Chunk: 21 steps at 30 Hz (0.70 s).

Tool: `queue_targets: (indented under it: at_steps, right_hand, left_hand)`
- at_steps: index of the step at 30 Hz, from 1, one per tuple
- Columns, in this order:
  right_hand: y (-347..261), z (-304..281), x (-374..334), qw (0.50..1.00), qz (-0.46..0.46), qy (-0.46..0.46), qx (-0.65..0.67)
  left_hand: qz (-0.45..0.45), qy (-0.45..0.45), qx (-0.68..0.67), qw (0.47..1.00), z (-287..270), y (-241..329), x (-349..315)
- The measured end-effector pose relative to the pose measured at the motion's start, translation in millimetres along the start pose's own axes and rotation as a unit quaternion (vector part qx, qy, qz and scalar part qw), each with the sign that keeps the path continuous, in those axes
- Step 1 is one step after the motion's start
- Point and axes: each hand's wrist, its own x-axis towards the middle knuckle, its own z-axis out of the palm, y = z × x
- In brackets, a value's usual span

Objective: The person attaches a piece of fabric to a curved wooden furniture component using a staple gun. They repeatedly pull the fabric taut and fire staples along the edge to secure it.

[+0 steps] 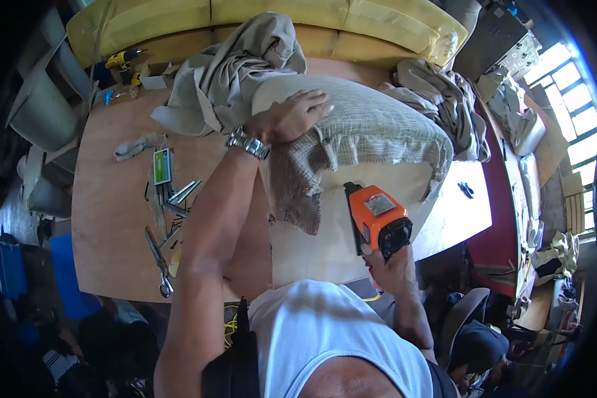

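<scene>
My left hand point(295, 116) lies flat with its fingers stretched out on a padded cushion panel point(378, 113). Grey woven fabric covers the panel's top, and a loose, frayed flap of burlap point(298, 192) hangs over its near side. In my right hand point(386, 262) is an orange and black staple gun point(377, 211). Its nose rests at or just above the pale board point(331, 252) that forms the near part of the panel; whether it touches I cannot tell.
Scissors point(158, 262), a green staple box point(162, 166) and several staple strips point(184, 192) lie left on the wooden table point(113, 219). Draped cloth point(245, 60) is bunched behind, beside a yellow drill point(123, 60). A dark small tool point(466, 190) sits right.
</scene>
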Motion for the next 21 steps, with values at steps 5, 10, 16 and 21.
queue_targets:
  at_steps: [5,10,16,21]
  right_hand:
    - [-2,-11,6,0.997,-0.039,-0.011,0.059]
    - [-32,-23,19,0.991,-0.126,0.016,0.052]
    - [-60,-23,39,0.988,-0.151,0.004,0.033]
    - [-79,-14,47,0.993,-0.119,-0.013,0.016]
  left_hand:
    - [0.004,0.132,0.052,0.99,20,32,-45]
    - [0.006,0.219,0.036,0.975,30,49,-63]
    - [0.006,0.237,0.008,0.971,36,45,-66]
    - [-0.009,0.216,0.025,0.976,35,45,-70]
